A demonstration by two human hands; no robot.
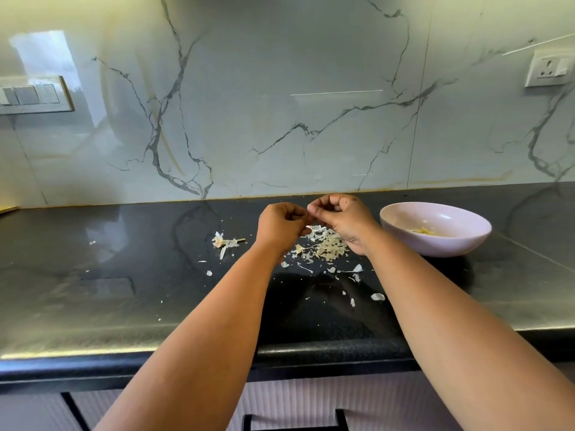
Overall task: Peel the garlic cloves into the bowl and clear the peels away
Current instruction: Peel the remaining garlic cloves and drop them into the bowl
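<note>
We see both hands raised together just above the dark, glossy stone tabletop [124, 290], fingertips meeting over a heap of papery white garlic peels [326, 247]. The left hand [280, 225] has its fingers curled inward, and the right hand [342, 219] is curled too, its fingers [314, 209] pinching something small between them; whatever it is stays too hidden for us to name. Just right of the hands sits a round pale pink bowl [460, 241] with a few yellowish peeled garlic cloves [426, 231] inside. To the left lies a dry garlic stem with root tuft [224, 241], and loose peel scraps [354, 275] scatter nearer us.
</note>
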